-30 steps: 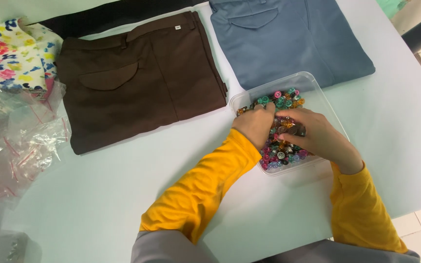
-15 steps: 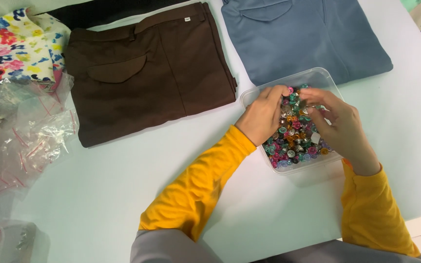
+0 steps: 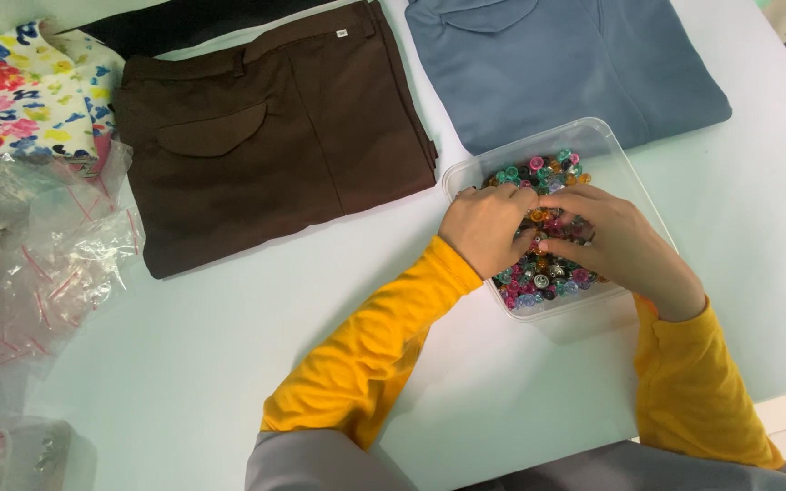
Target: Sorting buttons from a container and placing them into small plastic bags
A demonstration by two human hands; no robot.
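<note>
Pale table (image 3: 184,364) bears our clear tub (image 3: 593,136) of colourful beads (image 3: 539,273); left hand (image 3: 488,227) and right hand (image 3: 616,241) curl loosely among them, grip unclear; empty plastic bags (image 3: 38,264) lie left.

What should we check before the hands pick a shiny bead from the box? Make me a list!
1. Both hands in the clear box: ok, left hand and right hand rest on the beads.
2. Box flat on the table: ok.
3. Box away from table edge: ok.
4. One bead pinched: cannot tell, fingers hide it.
5. Brown trousers clear of box: ok.
</note>
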